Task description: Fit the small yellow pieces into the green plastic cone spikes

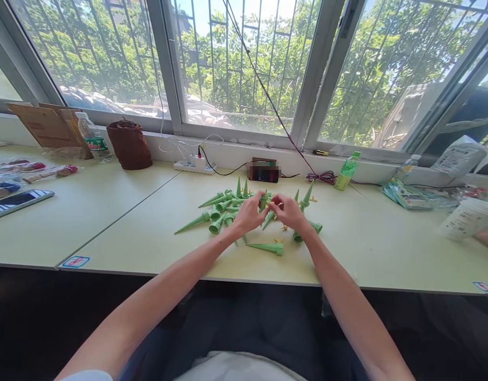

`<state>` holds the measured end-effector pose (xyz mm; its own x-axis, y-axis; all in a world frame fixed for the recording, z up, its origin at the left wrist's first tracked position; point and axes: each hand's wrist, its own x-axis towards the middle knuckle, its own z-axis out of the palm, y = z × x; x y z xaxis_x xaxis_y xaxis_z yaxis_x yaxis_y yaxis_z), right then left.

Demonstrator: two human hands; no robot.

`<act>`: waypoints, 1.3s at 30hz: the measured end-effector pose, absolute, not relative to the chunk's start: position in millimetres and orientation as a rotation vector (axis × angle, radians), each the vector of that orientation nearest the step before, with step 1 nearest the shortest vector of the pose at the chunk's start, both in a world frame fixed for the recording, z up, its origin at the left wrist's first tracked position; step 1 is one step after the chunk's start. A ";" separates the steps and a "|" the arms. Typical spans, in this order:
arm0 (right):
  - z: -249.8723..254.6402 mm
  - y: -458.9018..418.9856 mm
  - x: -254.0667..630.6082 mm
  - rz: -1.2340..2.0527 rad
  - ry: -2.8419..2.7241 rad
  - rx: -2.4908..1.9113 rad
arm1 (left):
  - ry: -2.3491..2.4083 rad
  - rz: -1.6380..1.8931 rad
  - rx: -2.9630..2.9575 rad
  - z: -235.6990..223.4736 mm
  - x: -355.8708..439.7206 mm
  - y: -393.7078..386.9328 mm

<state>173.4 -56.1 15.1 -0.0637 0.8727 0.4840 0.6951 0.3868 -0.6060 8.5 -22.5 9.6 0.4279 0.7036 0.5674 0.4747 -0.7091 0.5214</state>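
Note:
Both hands meet over a heap of green plastic plant watering spikes. My left hand (250, 212) is closed around a green watering spike (263, 201), held upright. Touching it from the right, my right hand (287, 210) pinches a small yellow valve (271, 204) at the spike's side. More green spikes (222, 209) lie left of the hands, some standing on their caps. One loose spike (268, 247) lies nearest me, pointing left. To the right, a spike with a yellow valve (306, 198) stands among others. A small yellow piece (284, 227) rests below my right hand.
Behind the heap a phone (263, 173) leans near the window ledge, with a power strip (194, 167) to its left. A green bottle (347, 170) and a white cup (468, 218) stand at right. A brown bag (128, 144) and another phone (19, 202) are at left.

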 end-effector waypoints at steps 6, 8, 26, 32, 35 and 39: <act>19.1 -57.3 172.6 0.208 -1.851 -1.439 | 1.008 1.132 2.410 9.4 8.8 -23.6; 20.6 -57.7 172.5 0.174 -1.873 -1.464 | 0.995 1.124 2.410 10.0 8.9 -24.5; 17.7 -58.1 173.1 0.266 -1.848 -1.412 | 1.014 1.138 2.422 9.5 9.0 -23.3; 17.4 -55.5 175.3 0.152 -1.902 -1.441 | 0.999 1.102 2.415 11.8 9.3 -24.8; 18.3 -56.2 175.1 0.145 -1.902 -1.458 | 1.001 1.089 2.406 12.4 9.7 -25.3; 19.6 -57.3 174.1 0.171 -1.903 -1.466 | 1.009 1.075 2.402 12.2 9.7 -25.2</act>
<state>174.1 -57.3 19.6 -0.0968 0.8858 0.4538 0.7909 0.3453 -0.5052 9.7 -25.2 12.2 0.4669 0.7158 0.5193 0.4732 -0.6983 0.5370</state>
